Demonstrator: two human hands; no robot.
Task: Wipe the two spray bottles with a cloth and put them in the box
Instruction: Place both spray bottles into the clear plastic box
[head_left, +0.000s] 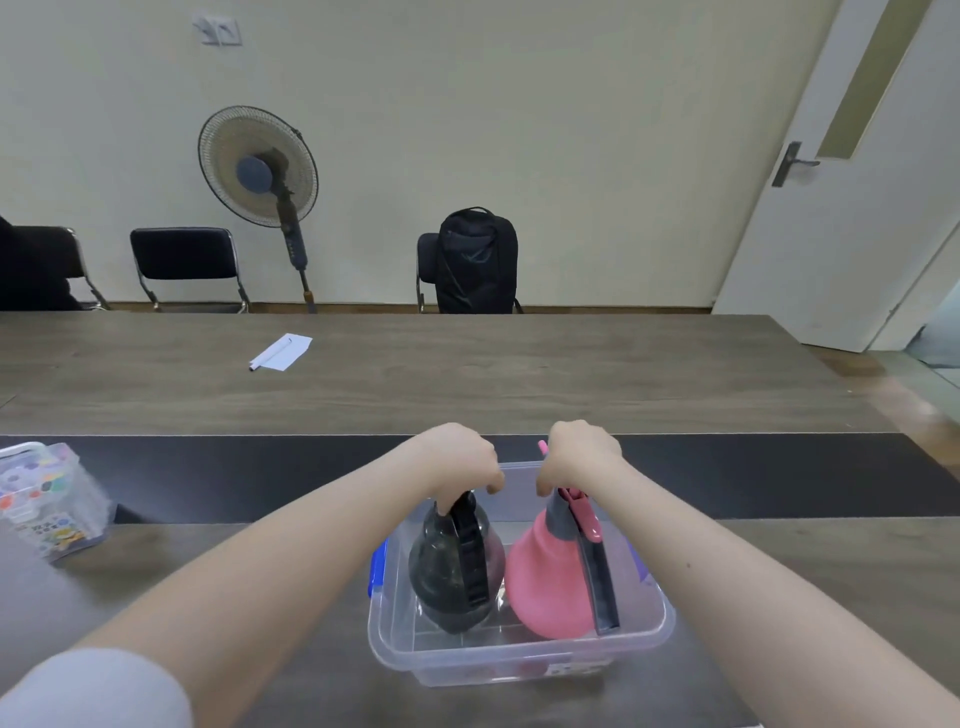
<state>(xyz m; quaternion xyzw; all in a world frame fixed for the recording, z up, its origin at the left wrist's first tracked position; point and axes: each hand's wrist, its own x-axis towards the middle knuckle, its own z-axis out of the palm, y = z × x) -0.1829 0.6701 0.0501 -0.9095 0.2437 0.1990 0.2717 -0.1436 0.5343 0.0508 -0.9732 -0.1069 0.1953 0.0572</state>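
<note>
A clear plastic box (519, 660) sits on the table in front of me. Inside it, side by side, are a dark smoky spray bottle (441, 566) on the left and a pink spray bottle (545, 577) on the right, both upright. My left hand (460, 460) grips the top of the dark bottle. My right hand (582, 452) grips the head of the pink bottle, whose pink nozzle tip sticks out past the hand. No cloth is in view.
A clear container with colourful contents (49, 499) stands at the left. A folded paper with a pen (283, 352) lies farther back on the table. Chairs, a fan (258, 166) and a black backpack (478, 260) stand beyond the table's far edge.
</note>
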